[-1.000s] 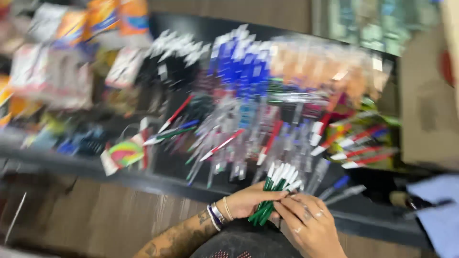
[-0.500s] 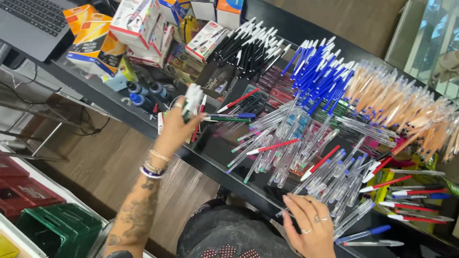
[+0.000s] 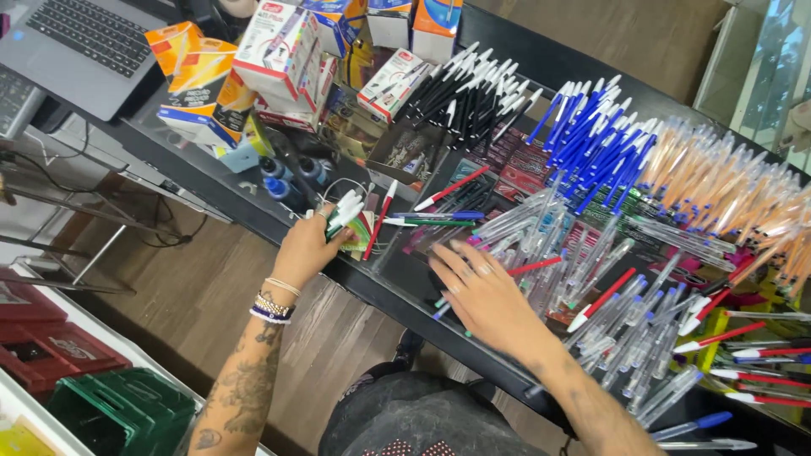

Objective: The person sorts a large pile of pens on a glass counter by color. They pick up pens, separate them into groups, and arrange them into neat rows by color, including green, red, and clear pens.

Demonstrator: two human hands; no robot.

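Observation:
My left hand (image 3: pixel 306 249) grips a bundle of green pens with white caps (image 3: pixel 345 211) and rests it on the near edge of the black glass counter (image 3: pixel 384 291), beside a loose red pen (image 3: pixel 378 221). My right hand (image 3: pixel 481 294) lies flat, fingers spread, on the counter over several loose clear pens (image 3: pixel 583 262). A few pens stick out from under its fingers. Rows of black pens (image 3: pixel 469 93), blue pens (image 3: pixel 591 148) and orange pens (image 3: pixel 718 181) fan out across the far side.
Orange and white pen boxes (image 3: pixel 253 63) are stacked at the back left, next to a grey laptop (image 3: pixel 80 42). Small blue-capped bottles (image 3: pixel 291 177) stand near my left hand. Red and green crates (image 3: pixel 93 380) sit on the floor at lower left.
My left hand has brought the green pen bundle down from the counter's middle to its near edge. My right hand has moved up from the edge and now lies flat on the loose pens.

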